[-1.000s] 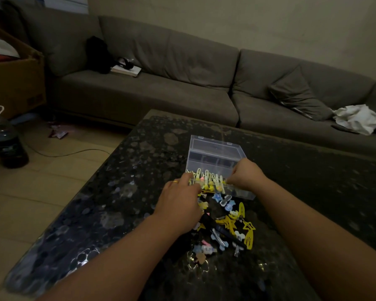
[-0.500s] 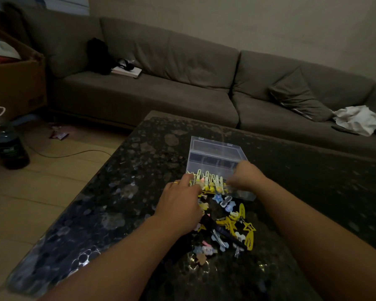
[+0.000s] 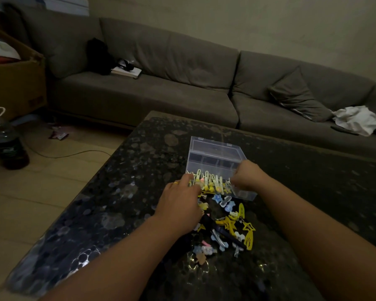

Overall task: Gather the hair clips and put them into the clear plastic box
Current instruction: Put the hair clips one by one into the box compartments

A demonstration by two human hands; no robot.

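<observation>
Near on dark speckled table (image 3: 122, 192), loose pile of yellow star, blue & white hair clips (image 3: 228, 224) lay unboxed. Risk: the yellow-white clip row (image 3: 208, 181), spilling at the rim if tilted. Left hand (image 3: 180, 205) & right hand (image 3: 246, 177) pinched its ends, fingers curled, by clear plastic box (image 3: 217, 153) w/ lid open.

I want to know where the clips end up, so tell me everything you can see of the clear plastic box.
The clear plastic box is see-through, rectangular and divided inside into compartments. Its lid looks open, hinged at the far edge. It sits flat on the dark speckled table. A row of pale yellow clips lines its near edge, held between the left hand and right hand, which covers its near right corner.
</observation>
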